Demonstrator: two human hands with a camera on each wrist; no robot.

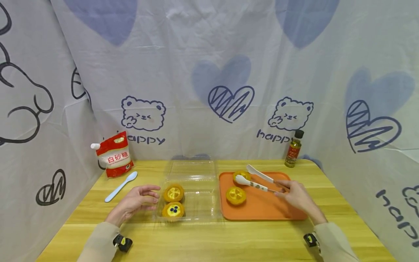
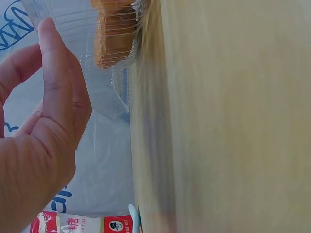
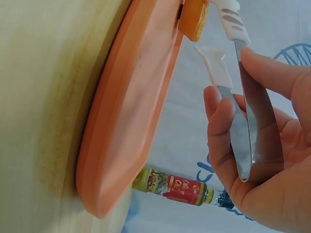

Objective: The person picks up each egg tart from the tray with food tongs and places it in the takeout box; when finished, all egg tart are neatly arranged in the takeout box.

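My right hand point(image 1: 296, 196) grips metal tongs point(image 3: 252, 141) with white tips, held over the orange tray point(image 1: 275, 211). The tong arms are spread, their tips near the rear tart point(image 1: 241, 176); whether they touch it I cannot tell. A second yellow-topped tart point(image 1: 236, 195) sits nearer the front of the tray. My left hand point(image 1: 139, 200) is beside the left wall of a clear plastic clamshell box point(image 1: 203, 200), fingers loosely bent; contact is unclear. Inside the box's left end are a tart with yellow pieces point(image 1: 174, 193) and one topped with blueberries point(image 1: 173, 210).
The box's clear lid point(image 1: 191, 169) lies folded back behind it. At the back left stand a red-and-white sugar bag point(image 1: 115, 155) and, before it, a pale blue spoon point(image 1: 121, 186). A bottle of oil point(image 1: 293, 150) stands at the back right, near the printed cloth point(image 1: 186, 123).
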